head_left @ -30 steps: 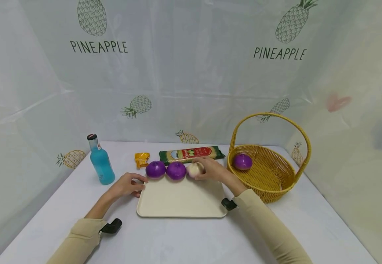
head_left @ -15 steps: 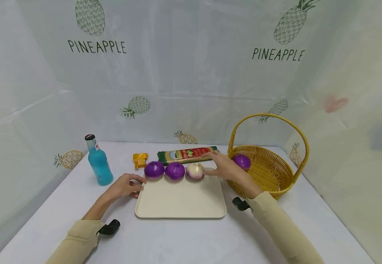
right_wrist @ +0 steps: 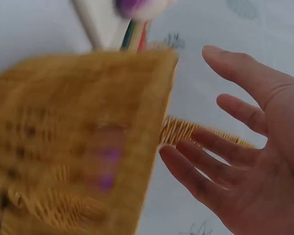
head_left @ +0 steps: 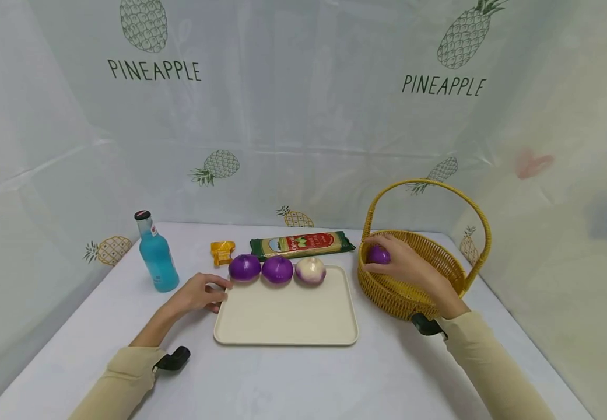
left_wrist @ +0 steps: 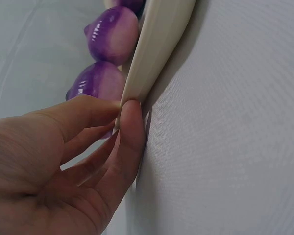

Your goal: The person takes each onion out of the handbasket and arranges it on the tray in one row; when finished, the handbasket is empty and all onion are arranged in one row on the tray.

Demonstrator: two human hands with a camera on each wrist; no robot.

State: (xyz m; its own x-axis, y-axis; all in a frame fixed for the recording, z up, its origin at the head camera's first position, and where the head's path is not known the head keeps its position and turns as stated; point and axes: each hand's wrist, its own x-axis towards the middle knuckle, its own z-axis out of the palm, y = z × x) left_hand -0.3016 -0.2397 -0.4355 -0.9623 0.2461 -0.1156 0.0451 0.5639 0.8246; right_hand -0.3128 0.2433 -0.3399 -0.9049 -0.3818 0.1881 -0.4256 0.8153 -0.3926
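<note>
My left hand (head_left: 198,294) pinches the left rim of a cream tray (head_left: 288,318) between thumb and fingers; the left wrist view shows the tray edge (left_wrist: 154,54) in that grip. Two purple onions (head_left: 244,268) and a whitish onion (head_left: 311,272) with a purple base line the tray's back edge. Over the left side of a yellow wicker basket (head_left: 387,298) is my right hand (head_left: 405,261), fingers apart around a purple onion (head_left: 379,255) inside. In the right wrist view the spread fingers hold nothing and the basket wall (right_wrist: 88,98) is blurred.
Behind the tray lie a green and red pasta packet (head_left: 303,244) and a small orange wrapped packet (head_left: 223,252). A blue bottle (head_left: 158,259) stands at the left. The basket's tall handle (head_left: 429,182) arches over its opening.
My right hand has let go of the whitish onion at the tray's back edge and moved right into the basket, around the purple onion. My left hand has kept its place on the tray.
</note>
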